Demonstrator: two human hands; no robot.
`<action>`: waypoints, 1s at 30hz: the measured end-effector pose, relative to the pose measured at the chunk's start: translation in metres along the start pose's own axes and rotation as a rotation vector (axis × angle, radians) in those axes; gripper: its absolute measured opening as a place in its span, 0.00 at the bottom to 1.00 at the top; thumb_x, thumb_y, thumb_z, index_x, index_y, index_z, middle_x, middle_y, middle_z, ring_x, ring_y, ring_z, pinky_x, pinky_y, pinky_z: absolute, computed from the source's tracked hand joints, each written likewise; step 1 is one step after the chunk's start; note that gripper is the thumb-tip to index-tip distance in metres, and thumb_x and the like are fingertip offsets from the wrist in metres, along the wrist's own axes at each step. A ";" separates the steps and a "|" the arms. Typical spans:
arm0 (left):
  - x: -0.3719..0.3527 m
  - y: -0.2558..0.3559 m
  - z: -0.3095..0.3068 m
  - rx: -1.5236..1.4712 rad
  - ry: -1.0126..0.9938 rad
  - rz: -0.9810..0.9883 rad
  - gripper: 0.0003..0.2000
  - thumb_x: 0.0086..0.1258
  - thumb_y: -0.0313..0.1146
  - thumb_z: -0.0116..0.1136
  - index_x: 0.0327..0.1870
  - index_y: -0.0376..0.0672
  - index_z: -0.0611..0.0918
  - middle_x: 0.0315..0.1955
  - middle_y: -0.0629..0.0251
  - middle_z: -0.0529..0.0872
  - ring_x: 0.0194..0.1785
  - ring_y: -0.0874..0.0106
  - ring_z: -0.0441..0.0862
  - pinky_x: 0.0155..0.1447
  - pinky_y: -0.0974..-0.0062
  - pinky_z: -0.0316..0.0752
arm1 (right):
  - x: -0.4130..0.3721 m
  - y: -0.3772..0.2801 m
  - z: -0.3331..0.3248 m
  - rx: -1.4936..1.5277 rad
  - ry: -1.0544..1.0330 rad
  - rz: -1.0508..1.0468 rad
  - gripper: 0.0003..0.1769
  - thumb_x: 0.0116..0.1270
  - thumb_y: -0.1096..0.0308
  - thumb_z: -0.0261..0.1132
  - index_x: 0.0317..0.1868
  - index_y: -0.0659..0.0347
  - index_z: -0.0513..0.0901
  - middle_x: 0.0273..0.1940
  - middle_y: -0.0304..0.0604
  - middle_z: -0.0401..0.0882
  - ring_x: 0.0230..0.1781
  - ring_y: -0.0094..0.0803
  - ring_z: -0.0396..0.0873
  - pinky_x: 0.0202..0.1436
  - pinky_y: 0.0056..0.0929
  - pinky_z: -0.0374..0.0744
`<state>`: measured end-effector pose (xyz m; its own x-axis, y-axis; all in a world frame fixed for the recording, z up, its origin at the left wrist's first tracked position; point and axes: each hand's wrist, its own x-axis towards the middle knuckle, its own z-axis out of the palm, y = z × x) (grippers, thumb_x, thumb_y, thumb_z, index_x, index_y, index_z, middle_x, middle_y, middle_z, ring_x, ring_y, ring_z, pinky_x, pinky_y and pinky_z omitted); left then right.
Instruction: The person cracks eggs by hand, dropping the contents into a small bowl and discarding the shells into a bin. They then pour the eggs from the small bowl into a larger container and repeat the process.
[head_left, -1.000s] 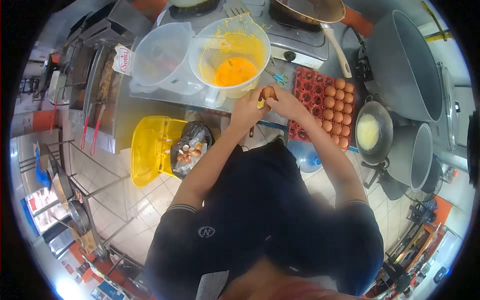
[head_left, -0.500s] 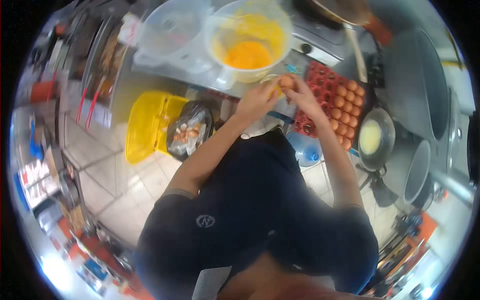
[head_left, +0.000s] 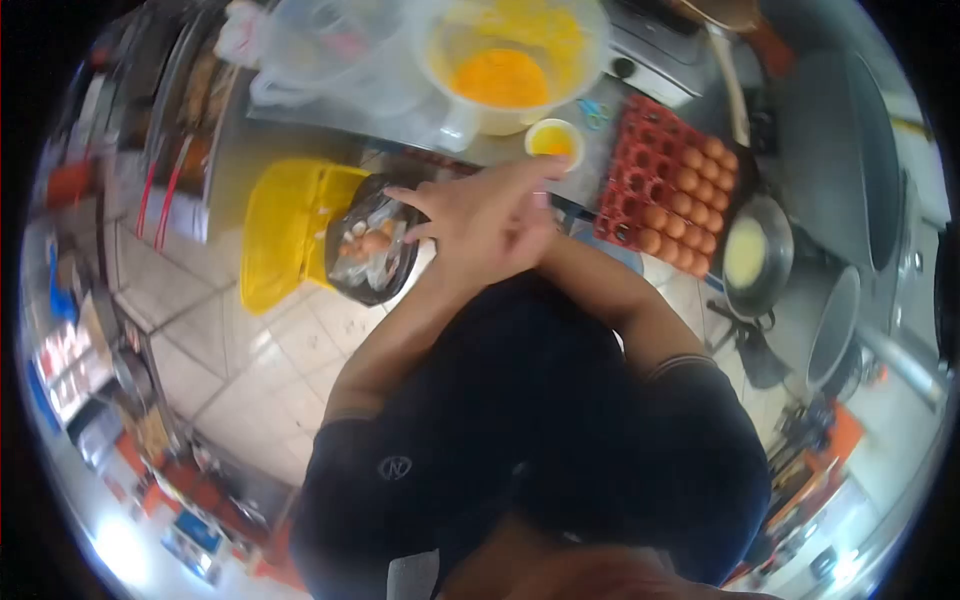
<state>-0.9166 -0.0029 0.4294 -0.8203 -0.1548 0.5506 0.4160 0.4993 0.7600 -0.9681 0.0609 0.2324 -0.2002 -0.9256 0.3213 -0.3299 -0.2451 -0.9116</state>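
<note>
My left hand (head_left: 475, 225) is raised between the counter and the bin, its fingers spread and nothing visible in it. It overlaps my right hand (head_left: 528, 232), whose fingers are partly covered and smeared by motion. Just beyond the fingertips stands a small white cup (head_left: 533, 150) with yellow egg inside. Behind it is a large translucent pitcher (head_left: 490, 122) of beaten egg. Left of my hands, a black-lined bin (head_left: 385, 292) holds eggshells (head_left: 372, 243) and plastic.
A red egg tray (head_left: 622, 190) with several brown eggs (head_left: 687, 203) lies right of the cup. Beyond it is a frying pan (head_left: 768, 290) with something pale yellow. A yellow lid (head_left: 268, 235) stands open beside the bin. Blue scissors (head_left: 594, 112) lie near the pitcher.
Both hands have moved down and left from the cup, towards the bin, and now overlap. The brown egg that was between them no longer shows in them. The cup is uncovered.
</note>
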 end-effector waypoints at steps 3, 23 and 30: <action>0.001 -0.001 -0.010 0.041 0.135 0.004 0.15 0.68 0.23 0.59 0.54 0.34 0.85 0.41 0.57 0.93 0.35 0.66 0.90 0.41 0.73 0.84 | 0.011 -0.061 -0.050 -0.078 0.092 0.294 0.18 0.68 0.54 0.69 0.53 0.54 0.87 0.44 0.50 0.90 0.47 0.49 0.87 0.54 0.46 0.82; 0.038 -0.005 0.005 -0.046 0.217 0.158 0.10 0.79 0.25 0.55 0.55 0.32 0.81 0.38 0.57 0.93 0.23 0.87 0.71 0.28 0.89 0.66 | -0.225 -0.076 -0.293 -0.768 0.700 1.006 0.26 0.70 0.70 0.70 0.67 0.63 0.78 0.52 0.57 0.87 0.55 0.45 0.86 0.60 0.38 0.81; 0.034 -0.019 -0.002 -0.020 0.225 0.118 0.11 0.81 0.24 0.53 0.59 0.32 0.79 0.40 0.51 0.93 0.26 0.88 0.70 0.32 0.89 0.64 | -0.236 -0.082 -0.278 -0.608 0.588 0.821 0.32 0.65 0.70 0.77 0.69 0.60 0.77 0.47 0.45 0.86 0.53 0.38 0.84 0.61 0.35 0.81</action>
<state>-0.9514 -0.0195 0.4342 -0.6585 -0.2840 0.6969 0.5130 0.5082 0.6918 -1.1506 0.3797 0.3025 -0.8994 -0.4275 -0.0914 -0.2577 0.6872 -0.6792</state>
